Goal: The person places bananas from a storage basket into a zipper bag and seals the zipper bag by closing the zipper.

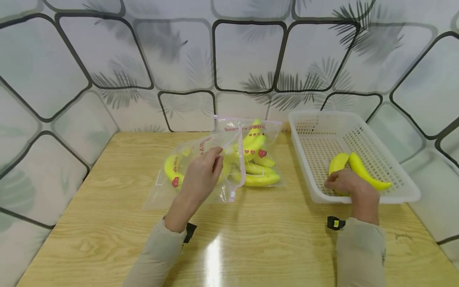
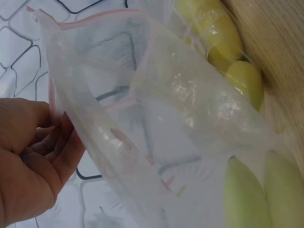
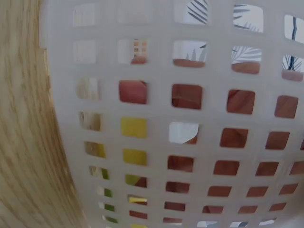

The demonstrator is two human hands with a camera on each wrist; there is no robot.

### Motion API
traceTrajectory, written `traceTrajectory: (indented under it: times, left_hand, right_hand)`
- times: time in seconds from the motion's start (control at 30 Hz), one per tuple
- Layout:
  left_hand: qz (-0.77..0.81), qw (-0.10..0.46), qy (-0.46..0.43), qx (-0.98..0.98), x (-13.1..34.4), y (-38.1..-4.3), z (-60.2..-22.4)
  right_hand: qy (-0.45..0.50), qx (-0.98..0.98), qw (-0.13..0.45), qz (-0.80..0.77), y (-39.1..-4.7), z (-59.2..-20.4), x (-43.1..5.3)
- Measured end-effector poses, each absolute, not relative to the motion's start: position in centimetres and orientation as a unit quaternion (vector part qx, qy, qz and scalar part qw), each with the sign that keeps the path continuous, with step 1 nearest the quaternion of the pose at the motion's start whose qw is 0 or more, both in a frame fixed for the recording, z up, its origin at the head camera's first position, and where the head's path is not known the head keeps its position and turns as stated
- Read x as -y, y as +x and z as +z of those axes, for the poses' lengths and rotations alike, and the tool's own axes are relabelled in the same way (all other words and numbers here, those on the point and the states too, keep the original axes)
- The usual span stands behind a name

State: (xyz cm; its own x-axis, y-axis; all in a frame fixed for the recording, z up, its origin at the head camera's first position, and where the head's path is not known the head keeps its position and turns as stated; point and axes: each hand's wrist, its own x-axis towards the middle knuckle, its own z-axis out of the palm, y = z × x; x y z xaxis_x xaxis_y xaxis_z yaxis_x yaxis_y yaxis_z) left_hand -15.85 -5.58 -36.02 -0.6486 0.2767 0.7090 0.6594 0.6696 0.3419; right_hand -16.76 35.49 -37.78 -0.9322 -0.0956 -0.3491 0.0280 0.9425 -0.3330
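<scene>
My left hand [image 1: 202, 169] pinches the pink-edged mouth of a clear zip bag [image 2: 190, 104] printed with red hearts and strawberries. Its mouth gapes in the left wrist view, and bananas [image 2: 247, 194] lie inside. Behind it to the right, a second zip bag [image 1: 274, 129] holds several bananas [image 1: 259, 179]. My right hand [image 1: 348, 183] is down inside a white plastic basket [image 1: 398, 197], fingers curled over a banana [image 1: 338, 161] near the front wall. Another banana [image 1: 365, 173] lies beside it. In the right wrist view the perforated basket wall partly hides the fingers.
Both bags and the basket stand on a light wooden table [image 1: 272, 239], the basket at the right. A patterned backdrop [image 1: 247, 59] rises behind the table's rear edge and along both sides. The basket's raised rim surrounds my right hand.
</scene>
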Motion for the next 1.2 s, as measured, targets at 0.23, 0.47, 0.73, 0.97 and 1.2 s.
traceTrajectory:
  times: [0.23,0.47,0.73,0.97,1.2]
  left_hand:
    - [-0.297,0.318,-0.277,0.857,5.57,-15.77,-36.06]
    - [-0.297,0.315,-0.278,0.858,5.47,-15.81,-36.11]
    - [-0.298,0.312,-0.279,0.858,5.55,-15.82,-36.21]
    - [-0.297,0.309,-0.277,0.86,5.64,-15.87,-36.26]
    - [-0.295,0.31,-0.274,0.861,5.69,-15.93,-36.19]
  right_hand:
    - [-0.009,-0.969,0.152,-0.194,-16.59,-38.06,-35.24]
    - [0.013,-0.967,0.166,-0.194,-16.62,-38.04,-35.26]
    - [0.047,-0.941,0.152,-0.298,-16.76,-38.29,-35.24]
    - [0.035,-0.929,0.124,-0.347,-16.85,-38.08,-35.07]
    - [0.061,-0.934,0.039,-0.35,-17.15,-37.55,-34.65]
